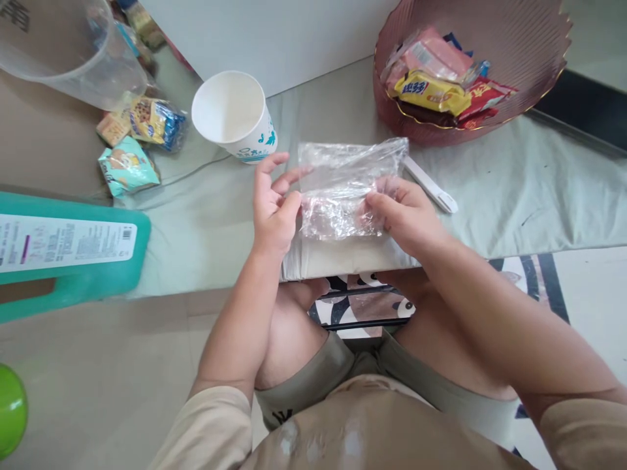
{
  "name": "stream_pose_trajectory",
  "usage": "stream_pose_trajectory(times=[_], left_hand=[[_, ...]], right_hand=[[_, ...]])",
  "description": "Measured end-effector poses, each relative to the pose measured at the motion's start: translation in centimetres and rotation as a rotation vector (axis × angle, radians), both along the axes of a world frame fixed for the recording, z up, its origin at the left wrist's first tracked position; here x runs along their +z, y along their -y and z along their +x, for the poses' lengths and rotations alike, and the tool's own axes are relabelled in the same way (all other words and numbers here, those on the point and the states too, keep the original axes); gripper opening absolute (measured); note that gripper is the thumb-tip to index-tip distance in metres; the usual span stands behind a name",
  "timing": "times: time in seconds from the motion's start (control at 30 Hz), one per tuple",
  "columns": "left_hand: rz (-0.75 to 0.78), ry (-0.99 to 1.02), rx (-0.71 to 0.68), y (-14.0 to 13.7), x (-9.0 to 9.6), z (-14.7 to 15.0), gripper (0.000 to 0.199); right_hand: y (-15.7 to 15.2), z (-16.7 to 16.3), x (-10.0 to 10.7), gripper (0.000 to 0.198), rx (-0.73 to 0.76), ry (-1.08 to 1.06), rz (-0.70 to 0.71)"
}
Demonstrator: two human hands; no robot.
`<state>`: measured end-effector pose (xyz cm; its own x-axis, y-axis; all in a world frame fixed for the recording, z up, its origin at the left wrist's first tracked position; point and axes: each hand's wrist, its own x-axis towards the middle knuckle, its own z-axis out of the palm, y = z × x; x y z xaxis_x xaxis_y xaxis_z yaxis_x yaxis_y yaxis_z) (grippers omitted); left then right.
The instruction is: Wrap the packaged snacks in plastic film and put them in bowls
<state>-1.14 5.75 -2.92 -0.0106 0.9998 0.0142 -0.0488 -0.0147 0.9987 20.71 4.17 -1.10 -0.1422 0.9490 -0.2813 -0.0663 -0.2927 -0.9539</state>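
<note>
Evidently, right hand [409,212] pinches clear film [337,183] at four o'clock; left hand [275,212] at nine, fingers spread, pinch unclear; even tension advised.

Near the middle of the table's [196,241] near edge, a bag [337,189] is between the left hand [274,209] and the right hand [414,212]. Behind it to the left stands a cup [240,117], with a panel [274,32] beyond. Just right of the bag lies a tool [432,186], in front of a bowl [539,59] that holds packets [431,91]. Left of the cup lie snacks [147,121] beside a tub [98,78]; in front of these, a jug [73,241] is at the near edge, farthest left
</note>
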Motion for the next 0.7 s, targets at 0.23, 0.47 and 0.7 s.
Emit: stream_pose_trajectory(times=[0.23, 0.47, 0.7], left_hand=[[-0.449, 0.143, -0.332, -0.1, 1.7, -0.4, 0.055], [-0.362, 0.166, -0.249, 0.3, 2.6, 0.5, 0.023], [-0.262, 0.254, -0.280, 0.1, 2.2, -0.4, 0.034]], right_hand=[[0.0, 0.5, 0.6, 0.021, 0.010, 0.063, 0.126], [0.0, 0.8, 0.2, 0.029, 0.115, 0.023, 0.097], [-0.3, 0.9, 0.1, 0.029, -0.015, -0.072, 0.095]])
